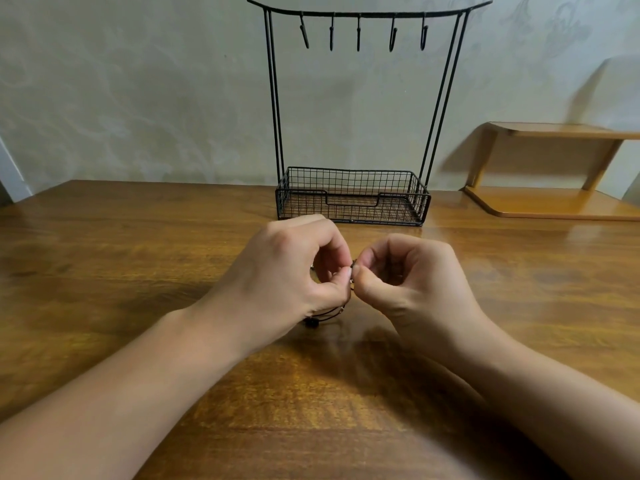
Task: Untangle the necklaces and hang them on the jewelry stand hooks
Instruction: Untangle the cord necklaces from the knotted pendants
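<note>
**Untangling in hand, hooks bare**

The step looks to be the untangling. Both hands meet low over the bench [138, 258], just in front of the stand [353, 199]. The left hand [287, 271] has its fingers [341, 275] curled in, pinching the necklaces [329, 315] at a small bright bit of metal between the two thumbs. The right hand [412, 282] pinches the same spot from the other side, its fingers bent tight. A dark cord with a small bead trails out under the left hand onto the wood.

All five hooks [358, 32] on the top bar hang bare, so nothing is hung yet. Next, I judge, the strands must be teased apart with small pulls, then one lifted to a hook.

Most of the tangle is hidden behind the hands. How many strands there are, and whether a knot remains, cannot be made out. The pinched piece is too small to name.
</note>
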